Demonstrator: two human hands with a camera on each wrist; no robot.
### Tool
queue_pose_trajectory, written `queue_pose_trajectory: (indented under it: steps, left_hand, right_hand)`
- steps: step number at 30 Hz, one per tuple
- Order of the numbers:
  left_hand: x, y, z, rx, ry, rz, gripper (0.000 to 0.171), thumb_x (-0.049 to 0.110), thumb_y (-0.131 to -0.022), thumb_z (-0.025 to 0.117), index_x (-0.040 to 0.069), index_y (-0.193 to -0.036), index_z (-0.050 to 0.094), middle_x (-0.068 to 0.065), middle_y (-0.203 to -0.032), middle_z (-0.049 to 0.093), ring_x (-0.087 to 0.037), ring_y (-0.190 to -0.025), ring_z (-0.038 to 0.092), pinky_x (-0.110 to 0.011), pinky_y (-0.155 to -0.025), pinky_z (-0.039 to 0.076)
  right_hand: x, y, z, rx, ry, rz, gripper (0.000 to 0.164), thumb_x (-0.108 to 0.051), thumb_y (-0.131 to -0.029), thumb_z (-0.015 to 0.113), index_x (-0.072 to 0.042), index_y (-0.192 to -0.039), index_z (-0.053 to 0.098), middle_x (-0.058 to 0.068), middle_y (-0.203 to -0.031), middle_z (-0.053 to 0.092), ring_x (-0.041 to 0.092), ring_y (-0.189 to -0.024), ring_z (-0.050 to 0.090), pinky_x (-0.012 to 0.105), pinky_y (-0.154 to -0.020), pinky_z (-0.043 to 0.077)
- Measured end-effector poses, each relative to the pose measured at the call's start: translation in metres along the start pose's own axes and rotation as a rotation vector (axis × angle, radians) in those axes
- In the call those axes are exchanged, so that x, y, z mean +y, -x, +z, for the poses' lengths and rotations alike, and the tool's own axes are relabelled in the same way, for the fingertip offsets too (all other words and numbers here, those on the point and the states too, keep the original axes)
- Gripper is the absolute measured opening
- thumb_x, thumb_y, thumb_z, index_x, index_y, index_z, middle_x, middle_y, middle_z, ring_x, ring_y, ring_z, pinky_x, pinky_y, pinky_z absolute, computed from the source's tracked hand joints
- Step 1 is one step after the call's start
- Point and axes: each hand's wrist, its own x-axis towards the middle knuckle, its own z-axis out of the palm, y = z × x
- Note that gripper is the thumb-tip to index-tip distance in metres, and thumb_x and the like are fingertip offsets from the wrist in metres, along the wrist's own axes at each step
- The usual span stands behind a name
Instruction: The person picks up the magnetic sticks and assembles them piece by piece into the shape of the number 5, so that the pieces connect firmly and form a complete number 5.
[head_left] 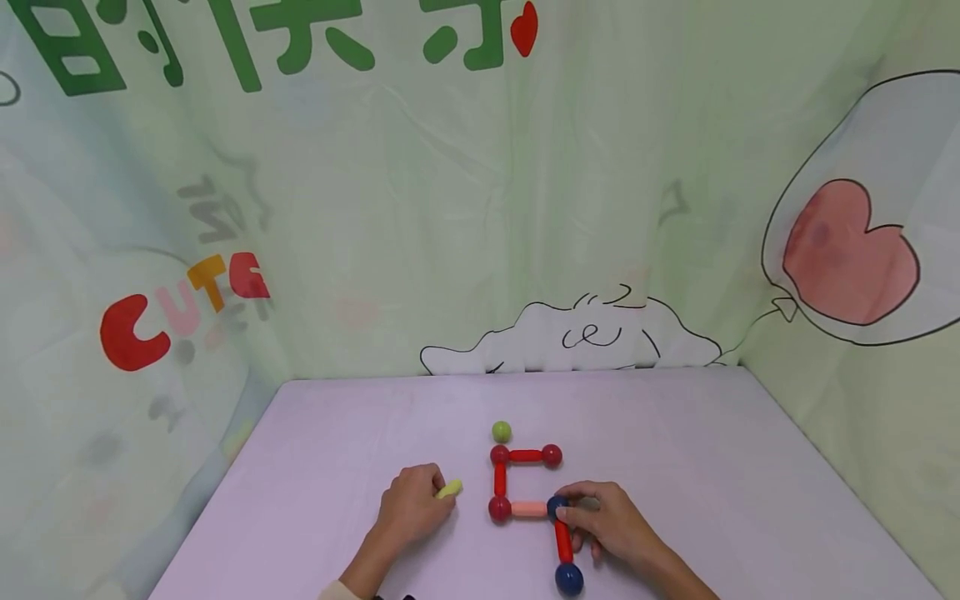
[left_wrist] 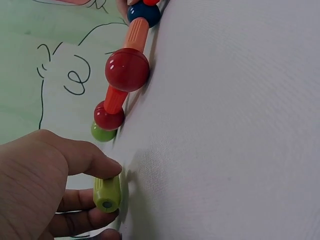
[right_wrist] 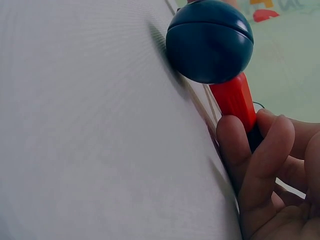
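My left hand [head_left: 414, 504] pinches a short yellow-green magnetic rod [left_wrist: 107, 192] between thumb and fingers, left of a ball-and-rod figure on the table. At the figure's right corner, my right hand [head_left: 617, 523] grips a dark blue ball [head_left: 555, 505]. From that ball a red rod [head_left: 564, 543] runs toward the front to a second blue ball [head_left: 569, 579]. A salmon rod [head_left: 529, 509] links the gripped ball to a red ball [head_left: 499, 508]. Another red rod [head_left: 500, 479] leads back to a farther red ball [head_left: 498, 454].
Behind the far-left red ball sits a green ball [head_left: 502, 431]. A red rod [head_left: 527, 456] joins that corner to a red ball [head_left: 552, 455] on the right. The pale table [head_left: 360, 425] ends at a printed curtain [head_left: 450, 208] at the back and sides.
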Motion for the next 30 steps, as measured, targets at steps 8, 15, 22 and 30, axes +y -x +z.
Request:
queue_pose_trajectory:
  steps: [8,15,22,30]
  left_hand:
    - [0.004,-0.001,-0.003,0.011,0.055,0.021,0.016,0.020,-0.079,0.077,0.015,-0.078,0.062,0.006,-0.066,0.054,-0.012,-0.061,0.050,-0.030,-0.053,0.041]
    - [0.015,0.001,-0.008,-0.022,0.179,0.050,0.015,0.016,-0.080,0.079,0.014,-0.080,0.064,0.006,-0.070,0.058,-0.011,-0.065,0.052,-0.026,-0.058,0.045]
    - [0.030,0.006,-0.012,-0.050,0.302,0.146,0.014,0.012,-0.081,0.080,0.011,-0.085,0.067,0.006,-0.075,0.060,-0.010,-0.066,0.053,-0.023,-0.059,0.048]
    - [0.045,0.020,-0.012,-0.141,0.453,0.225,0.014,0.007,-0.079,0.080,0.012,-0.087,0.069,0.004,-0.077,0.063,-0.008,-0.069,0.055,-0.021,-0.061,0.050]
  right_hand:
    - [0.001,-0.001,-0.001,-0.013,-0.012,-0.017,0.046,-0.024,-0.092,0.075,0.003,-0.128,0.064,0.008,-0.071,0.067,0.019,-0.048,0.057,0.027,-0.048,0.051]
    - [0.001,-0.001,-0.002,-0.023,-0.024,-0.013,0.046,-0.025,-0.092,0.075,0.002,-0.128,0.064,0.009,-0.071,0.067,0.017,-0.048,0.058,0.027,-0.049,0.051]
    - [-0.003,0.000,-0.003,-0.017,-0.013,-0.006,0.046,-0.026,-0.091,0.076,0.002,-0.127,0.065,0.009,-0.071,0.067,0.017,-0.048,0.057,0.027,-0.049,0.051]
    - [-0.002,-0.002,-0.002,-0.018,-0.017,0.017,0.046,-0.026,-0.091,0.076,0.001,-0.127,0.065,0.009,-0.072,0.068,0.017,-0.048,0.058,0.027,-0.050,0.052]
